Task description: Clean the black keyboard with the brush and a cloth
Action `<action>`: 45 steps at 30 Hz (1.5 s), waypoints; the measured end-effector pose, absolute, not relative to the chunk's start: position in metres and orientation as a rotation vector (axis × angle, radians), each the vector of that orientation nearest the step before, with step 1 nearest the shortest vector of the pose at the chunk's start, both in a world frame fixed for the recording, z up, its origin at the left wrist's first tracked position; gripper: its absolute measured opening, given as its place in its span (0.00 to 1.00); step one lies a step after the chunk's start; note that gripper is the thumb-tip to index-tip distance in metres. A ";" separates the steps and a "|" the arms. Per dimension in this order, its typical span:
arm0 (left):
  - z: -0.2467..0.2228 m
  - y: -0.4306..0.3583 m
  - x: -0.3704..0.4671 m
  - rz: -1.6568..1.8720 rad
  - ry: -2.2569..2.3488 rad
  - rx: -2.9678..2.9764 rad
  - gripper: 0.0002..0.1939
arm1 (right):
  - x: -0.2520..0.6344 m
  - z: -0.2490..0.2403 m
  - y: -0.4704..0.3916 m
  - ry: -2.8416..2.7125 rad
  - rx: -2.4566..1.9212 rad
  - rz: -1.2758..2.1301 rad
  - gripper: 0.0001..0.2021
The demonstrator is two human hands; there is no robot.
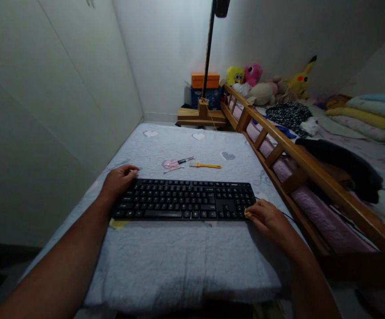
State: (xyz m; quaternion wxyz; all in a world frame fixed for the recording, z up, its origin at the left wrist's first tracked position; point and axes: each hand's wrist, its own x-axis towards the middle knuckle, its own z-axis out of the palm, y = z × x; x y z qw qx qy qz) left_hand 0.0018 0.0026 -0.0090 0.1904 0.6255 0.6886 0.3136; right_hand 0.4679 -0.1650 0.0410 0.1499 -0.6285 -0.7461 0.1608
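A black keyboard [179, 200] lies flat across the padded, pale blue surface, keys facing up. My left hand [119, 181] is curled round its left end, with the fingers at the far left corner. At the near right corner, my right hand [263, 215] has its fingers pinched together over the number keys. A small yellowish piece shows at those fingertips, too small to name. Beyond the keyboard lie a yellow-handled brush [206, 165] and a small tool with a dark grip and metal end [185, 160]. A thin pale stick [174, 169], perhaps a cotton swab, lies close to them.
A wooden bed rail [285, 144] runs along the right side, with bedding and plush toys behind it. A black pole [208, 53] rises from a wooden base [202, 116] at the far end. White cabinet doors [62, 88] stand on the left.
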 end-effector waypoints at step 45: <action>-0.016 0.008 -0.003 0.863 1.916 1.749 0.25 | 0.449 0.041 -0.096 -2.102 -1.817 0.357 0.10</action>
